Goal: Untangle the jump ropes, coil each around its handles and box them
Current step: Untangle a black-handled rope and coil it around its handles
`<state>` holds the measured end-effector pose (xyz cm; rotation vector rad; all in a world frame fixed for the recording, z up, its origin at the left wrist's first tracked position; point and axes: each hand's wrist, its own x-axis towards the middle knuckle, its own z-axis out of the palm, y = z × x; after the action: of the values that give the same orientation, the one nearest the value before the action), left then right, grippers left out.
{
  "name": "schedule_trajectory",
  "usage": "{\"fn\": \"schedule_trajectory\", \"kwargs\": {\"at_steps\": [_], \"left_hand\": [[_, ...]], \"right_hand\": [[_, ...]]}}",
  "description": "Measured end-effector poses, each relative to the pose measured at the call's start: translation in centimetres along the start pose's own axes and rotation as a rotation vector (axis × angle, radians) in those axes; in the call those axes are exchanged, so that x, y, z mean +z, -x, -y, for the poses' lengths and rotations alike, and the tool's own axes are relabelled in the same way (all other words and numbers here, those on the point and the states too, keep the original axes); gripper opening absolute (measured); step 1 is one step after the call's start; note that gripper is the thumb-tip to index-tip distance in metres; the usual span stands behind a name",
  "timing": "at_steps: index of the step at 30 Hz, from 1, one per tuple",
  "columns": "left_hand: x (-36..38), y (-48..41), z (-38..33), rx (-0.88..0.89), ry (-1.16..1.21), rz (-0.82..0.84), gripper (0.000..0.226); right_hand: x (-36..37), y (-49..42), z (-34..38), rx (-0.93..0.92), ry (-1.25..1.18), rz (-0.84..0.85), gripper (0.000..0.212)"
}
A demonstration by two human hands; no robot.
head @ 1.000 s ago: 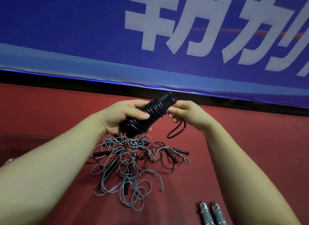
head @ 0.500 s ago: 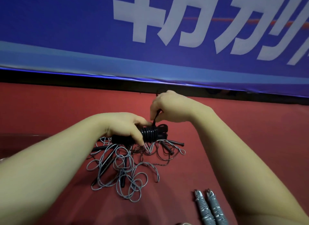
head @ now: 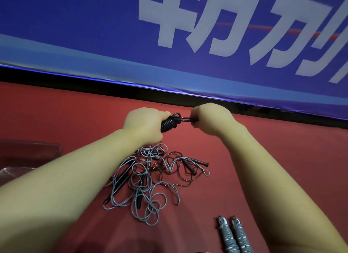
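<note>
A black jump rope (head: 169, 123) is coiled tightly around its handles. My left hand (head: 146, 123) grips this bundle, held above the red surface near its far edge. My right hand (head: 211, 119) pinches the rope's loose end, stretched taut to the right of the coil. Below the hands, a tangled heap of grey and dark ropes (head: 148, 179) with black handles lies on the surface. Two grey rope-wrapped handles (head: 233, 235) lie side by side at the bottom right.
The red surface (head: 282, 158) ends at a black strip under a large blue banner (head: 94, 36) with white characters. A clear plastic container (head: 28, 155) sits at the left edge, partly behind my left forearm.
The coiled black bundle went from raised and tilted to lower and farther away. My right hand moved from above the coil to its right side, pulling the loose end tight.
</note>
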<state>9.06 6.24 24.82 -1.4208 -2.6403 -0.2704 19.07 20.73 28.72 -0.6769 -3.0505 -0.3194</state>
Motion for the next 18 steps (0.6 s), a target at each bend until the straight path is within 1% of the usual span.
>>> {"fn": "schedule_trajectory", "kwargs": {"at_steps": [2,3,4,5,6,7,8,9,10,11,12,13,15,16,17,18], "left_hand": [[0.3,-0.2,0.0,-0.039,-0.044,-0.043,0.050],[0.4,-0.2,0.3,-0.074,-0.035,-0.054,0.048],[0.4,-0.3,0.8,-0.109,-0.018,-0.064,0.046],[0.4,-0.3,1.4,-0.136,-0.008,-0.078,0.044],[0.5,-0.3,2.1,-0.155,-0.013,-0.091,0.044],[0.6,-0.3,2.8,-0.166,-0.028,-0.101,0.044],[0.6,-0.2,3.3,-0.168,-0.050,-0.110,0.046],[0.8,-0.1,3.7,-0.160,-0.073,-0.119,0.047],[0.8,-0.1,3.7,-0.140,-0.098,-0.130,0.047],[0.9,0.0,3.6,-0.113,-0.126,-0.139,0.046],[1.0,0.0,3.3,-0.084,-0.155,-0.146,0.045],[1.0,0.0,3.0,-0.054,-0.183,-0.153,0.044],[1.1,0.1,2.4,-0.002,-0.226,-0.172,0.044],[1.1,0.1,2.1,0.018,-0.240,-0.182,0.044],[1.2,0.1,2.0,0.032,-0.251,-0.188,0.043],[1.3,0.2,1.9,0.043,-0.258,-0.187,0.043]], "right_hand": [[0.7,-0.1,0.2,0.031,0.075,-0.177,0.020],[1.2,0.0,0.4,-0.010,0.069,-0.266,0.023],[1.8,0.1,0.6,-0.072,-0.006,-0.318,0.027],[2.2,0.3,0.8,-0.136,-0.191,-0.314,0.032],[2.3,0.5,1.0,-0.180,-0.478,-0.241,0.035],[1.9,0.9,1.1,-0.198,-0.806,-0.132,0.034],[1.5,1.3,1.1,-0.191,-1.101,-0.044,0.027],[1.3,1.3,0.8,-0.154,-1.310,-0.034,0.017],[1.0,1.0,0.5,-0.090,-1.385,-0.106,0.013],[0.7,0.6,0.2,-0.017,-1.331,-0.194,0.014],[0.8,0.1,-0.2,0.043,-1.215,-0.241,0.016],[1.0,-0.3,-0.4,0.082,-1.109,-0.222,0.019],[2.0,-1.1,-0.5,0.136,-1.000,-0.036,0.033],[2.6,-1.6,-0.5,0.177,-0.949,0.021,0.041],[3.1,-2.1,-0.7,0.232,-0.867,0.015,0.047],[3.5,-2.6,-1.2,0.309,-0.771,-0.046,0.049]]}}
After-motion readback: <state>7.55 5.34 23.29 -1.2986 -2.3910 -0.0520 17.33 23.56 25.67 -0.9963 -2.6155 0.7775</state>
